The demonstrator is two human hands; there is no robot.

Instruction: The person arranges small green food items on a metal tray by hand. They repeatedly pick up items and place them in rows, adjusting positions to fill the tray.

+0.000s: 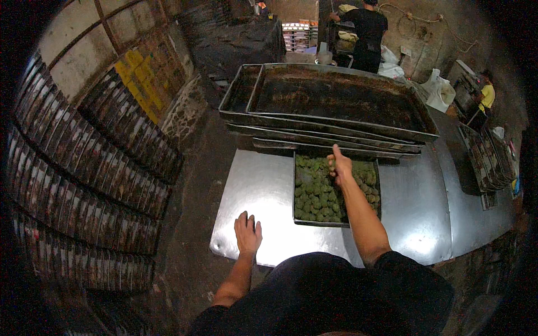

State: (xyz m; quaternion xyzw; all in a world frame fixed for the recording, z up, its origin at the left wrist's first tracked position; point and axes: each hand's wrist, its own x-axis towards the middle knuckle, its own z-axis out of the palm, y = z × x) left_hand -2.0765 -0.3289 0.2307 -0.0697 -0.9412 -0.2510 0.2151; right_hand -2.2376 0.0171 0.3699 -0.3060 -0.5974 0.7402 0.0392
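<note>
A dark rectangular metal tray (294, 189) lies on the shiny sheet-metal tabletop (256, 189) before me. It holds many green, rough-surfaced balls (317, 199), packed close at the near end and looser further back. Over the tray's far part is my right hand (340, 166), thumb pointing away and fingers curled. Whether anything sits inside those fingers cannot be made out. My left hand (248, 233) is at the table's near left, palm down with fingers spread and nothing in it. My right forearm hides part of the tray's right side.
Large blackened baking trays (336, 98) are stacked just beyond the green balls. Many trays stand in rows on a rack (92, 180) to the left. More trays (483, 159) lean at the right. Two people work further off, one in black (367, 33), one in a yellow top (487, 96).
</note>
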